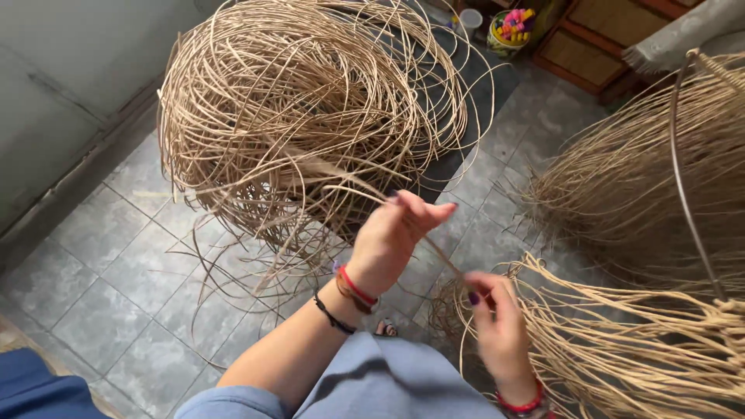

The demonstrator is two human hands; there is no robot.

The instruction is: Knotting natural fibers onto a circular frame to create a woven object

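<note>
A big loose coil of tan rattan strands (310, 109) lies on the grey tiled floor. One strand (365, 186) runs from the coil to my hands. My left hand (392, 237) is raised, fingers curled around that strand. My right hand (497, 322) pinches the same strand lower down, beside a bundle of loose rattan ends (621, 341) that spreads to the right. I wear red and dark bracelets on both wrists.
A partly woven rattan piece with a curved frame rod (683, 178) stands at the right. A small tub of coloured items (512, 27) and a wooden cabinet (597, 35) are at the top. A grey wall (70, 70) runs along the left.
</note>
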